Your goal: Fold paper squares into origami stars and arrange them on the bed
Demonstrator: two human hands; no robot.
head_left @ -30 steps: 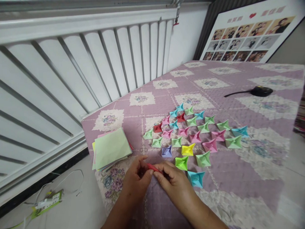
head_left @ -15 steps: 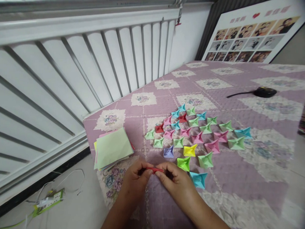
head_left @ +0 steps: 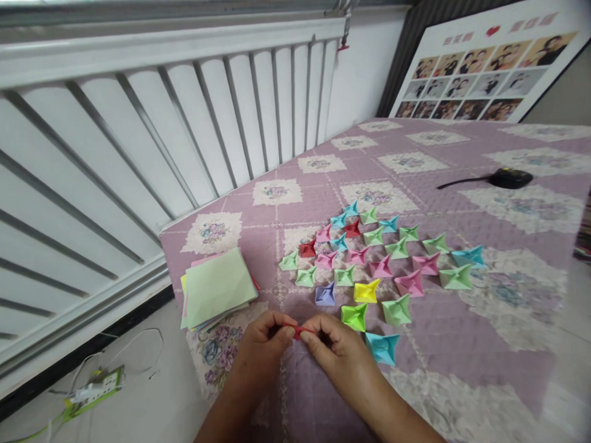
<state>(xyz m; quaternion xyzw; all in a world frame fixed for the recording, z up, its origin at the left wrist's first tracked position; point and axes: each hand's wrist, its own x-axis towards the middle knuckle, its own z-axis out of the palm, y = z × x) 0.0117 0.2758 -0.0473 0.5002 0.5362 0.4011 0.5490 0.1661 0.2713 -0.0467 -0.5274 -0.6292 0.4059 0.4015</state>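
A small folded piece of red paper [head_left: 298, 331] is pinched between my two hands near the table's front edge. My left hand [head_left: 266, 339] grips its left end with thumb and forefinger. The right end is in the pinch of my right hand [head_left: 331, 340]. Most of the paper is hidden by my fingers. Just beyond and right of my hands stand several folded paper boats in rows, among them a bright green boat [head_left: 354, 317], a blue boat [head_left: 382, 348], a purple boat [head_left: 325, 294] and a yellow boat [head_left: 366, 291].
A stack of coloured paper sheets [head_left: 220, 285], pale green on top, lies left on the flowered tablecloth [head_left: 318, 198]. A black object with a strap [head_left: 510, 178] rests at the far right. A white radiator [head_left: 176, 122] borders the table; a power strip [head_left: 95, 390] is on the floor.
The red paper has turned slightly between my fingertips and shows a shorter, thicker shape. Both hands stay in nearly the same place, and the boats have not moved on the table.
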